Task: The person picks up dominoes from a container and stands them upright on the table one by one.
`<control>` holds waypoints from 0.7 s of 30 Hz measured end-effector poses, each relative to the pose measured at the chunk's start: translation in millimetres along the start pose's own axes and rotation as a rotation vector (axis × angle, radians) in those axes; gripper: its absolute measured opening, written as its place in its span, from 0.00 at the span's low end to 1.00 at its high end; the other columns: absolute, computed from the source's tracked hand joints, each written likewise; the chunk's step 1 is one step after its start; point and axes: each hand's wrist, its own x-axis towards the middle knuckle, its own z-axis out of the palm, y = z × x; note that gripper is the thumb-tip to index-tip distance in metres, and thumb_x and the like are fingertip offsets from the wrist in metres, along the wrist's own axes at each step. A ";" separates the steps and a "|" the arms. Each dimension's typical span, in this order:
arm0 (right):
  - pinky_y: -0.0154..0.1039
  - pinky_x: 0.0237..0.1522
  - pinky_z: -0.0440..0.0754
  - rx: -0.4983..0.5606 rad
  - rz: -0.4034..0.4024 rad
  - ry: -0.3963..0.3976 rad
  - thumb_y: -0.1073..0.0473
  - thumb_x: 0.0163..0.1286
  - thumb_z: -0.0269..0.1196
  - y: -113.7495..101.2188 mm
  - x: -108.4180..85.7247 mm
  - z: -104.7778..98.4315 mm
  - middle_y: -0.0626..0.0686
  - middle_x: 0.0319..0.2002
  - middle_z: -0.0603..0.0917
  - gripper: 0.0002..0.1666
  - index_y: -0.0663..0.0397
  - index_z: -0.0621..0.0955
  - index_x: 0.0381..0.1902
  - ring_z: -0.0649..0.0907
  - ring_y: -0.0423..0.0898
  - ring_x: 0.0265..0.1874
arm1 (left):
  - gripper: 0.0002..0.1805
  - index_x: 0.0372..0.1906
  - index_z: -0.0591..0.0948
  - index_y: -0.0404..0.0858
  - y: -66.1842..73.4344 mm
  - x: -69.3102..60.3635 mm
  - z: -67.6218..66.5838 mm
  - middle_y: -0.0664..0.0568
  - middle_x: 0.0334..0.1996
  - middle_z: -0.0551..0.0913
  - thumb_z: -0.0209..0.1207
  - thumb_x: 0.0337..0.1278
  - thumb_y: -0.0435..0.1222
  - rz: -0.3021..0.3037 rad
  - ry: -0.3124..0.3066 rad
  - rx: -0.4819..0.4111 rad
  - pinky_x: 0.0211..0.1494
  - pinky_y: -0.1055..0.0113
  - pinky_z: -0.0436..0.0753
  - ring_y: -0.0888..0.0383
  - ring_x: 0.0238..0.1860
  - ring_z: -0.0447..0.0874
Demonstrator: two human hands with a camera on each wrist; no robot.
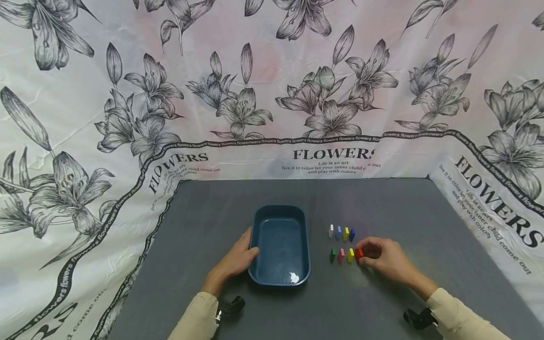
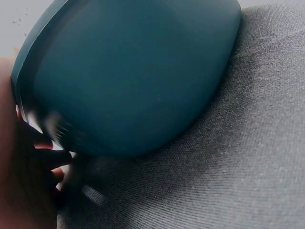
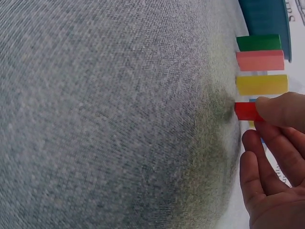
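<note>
A blue rectangular tray (image 1: 279, 276) lies on the table, and my left hand (image 1: 235, 257) grips its left side with the thumb over the rim. The left wrist view shows the tray's outer wall (image 2: 133, 86) close up, with the hand dark and blurred at the left. My right hand (image 1: 388, 259) pinches a red block (image 1: 359, 255) between thumb and finger, at the right end of the front row. In the right wrist view the red block (image 3: 245, 111) stands upright, partly covered by the thumb. Beside it are a yellow block (image 1: 350, 255), a pink block (image 1: 341, 255) and a green block (image 1: 333, 255).
Behind the front row stand a white block (image 1: 331, 231), a light blue block (image 1: 338, 232), a yellow block (image 1: 346, 233) and a dark blue block (image 1: 352, 234). Flower-printed cloth (image 1: 255, 160) borders the grey table (image 1: 221, 203) at the back and sides.
</note>
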 end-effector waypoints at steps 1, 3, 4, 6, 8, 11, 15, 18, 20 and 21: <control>0.35 0.43 0.88 -0.001 0.001 0.001 0.64 0.64 0.79 0.2 -0.1 0.0 0.46 0.44 0.93 0.17 0.48 0.90 0.49 0.91 0.36 0.41 | 0.46 0.89 0.54 0.37 -0.1 0.1 0.0 0.40 0.87 0.60 0.52 0.66 0.34 0.000 -0.001 0.002 0.84 0.35 0.60 0.40 0.86 0.58; 0.35 0.43 0.88 -0.004 0.006 0.003 0.64 0.64 0.80 0.5 -0.4 -0.3 0.46 0.45 0.93 0.17 0.48 0.90 0.50 0.91 0.36 0.41 | 0.46 0.89 0.55 0.37 -0.8 0.4 0.3 0.39 0.87 0.61 0.52 0.66 0.34 0.005 -0.001 0.006 0.84 0.34 0.60 0.39 0.85 0.58; 0.34 0.43 0.88 -0.004 0.008 0.002 0.64 0.64 0.80 0.5 -0.5 -0.5 0.47 0.45 0.93 0.17 0.48 0.90 0.50 0.91 0.37 0.42 | 0.46 0.89 0.55 0.36 -1.3 0.7 0.5 0.39 0.86 0.61 0.52 0.65 0.34 0.011 0.000 0.007 0.83 0.33 0.60 0.38 0.85 0.58; 0.35 0.44 0.88 -0.004 0.012 0.003 0.64 0.63 0.80 0.4 -0.8 -0.7 0.47 0.45 0.93 0.18 0.49 0.90 0.50 0.91 0.37 0.42 | 0.46 0.89 0.55 0.36 -4.9 1.8 1.0 0.37 0.86 0.62 0.52 0.65 0.35 0.030 0.003 0.020 0.82 0.34 0.62 0.36 0.84 0.60; 0.35 0.45 0.88 -0.005 0.013 0.002 0.63 0.63 0.80 0.1 -1.1 -1.2 0.47 0.46 0.93 0.18 0.50 0.90 0.51 0.91 0.38 0.43 | 0.47 0.89 0.56 0.38 -10.0 2.9 2.2 0.38 0.86 0.62 0.53 0.65 0.36 0.047 0.012 0.033 0.81 0.37 0.64 0.37 0.84 0.61; 0.37 0.46 0.89 -0.014 0.002 0.015 0.63 0.62 0.80 -1.3 -1.9 -2.1 0.48 0.47 0.94 0.20 0.51 0.90 0.52 0.92 0.40 0.44 | 0.48 0.90 0.55 0.41 -14.2 4.2 2.2 0.41 0.86 0.61 0.54 0.65 0.36 0.045 0.010 0.011 0.81 0.39 0.66 0.40 0.82 0.63; 0.42 0.49 0.90 -0.044 -0.004 0.013 0.63 0.63 0.80 -6.5 -5.9 -9.1 0.50 0.51 0.93 0.23 0.53 0.89 0.56 0.92 0.48 0.48 | 0.48 0.91 0.51 0.47 -8.0 0.3 -0.2 0.45 0.88 0.60 0.55 0.68 0.37 -0.040 -0.006 -0.058 0.78 0.41 0.72 0.45 0.77 0.70; 0.46 0.49 0.90 -0.110 -0.045 0.011 0.62 0.67 0.77 -11.5 -8.5 -21.8 0.54 0.55 0.93 0.24 0.56 0.88 0.61 0.92 0.55 0.50 | 0.47 0.91 0.51 0.46 -0.9 -3.9 -5.4 0.41 0.86 0.63 0.55 0.73 0.40 -0.096 -0.003 -0.050 0.75 0.40 0.76 0.42 0.76 0.73; 0.49 0.49 0.91 -0.172 -0.089 0.033 0.62 0.70 0.76 -14.7 -8.6 -32.1 0.55 0.57 0.92 0.24 0.55 0.87 0.63 0.92 0.57 0.50 | 0.45 0.91 0.52 0.41 3.7 -5.2 -11.7 0.36 0.85 0.64 0.55 0.76 0.42 -0.111 0.003 -0.013 0.78 0.36 0.73 0.38 0.78 0.72; 0.51 0.50 0.90 -0.206 -0.112 0.051 0.61 0.71 0.75 -16.8 -8.4 -37.8 0.55 0.57 0.92 0.24 0.55 0.87 0.63 0.92 0.58 0.50 | 0.44 0.90 0.53 0.39 5.0 -5.1 -16.0 0.36 0.85 0.64 0.54 0.77 0.43 -0.113 0.003 0.009 0.79 0.36 0.70 0.37 0.80 0.70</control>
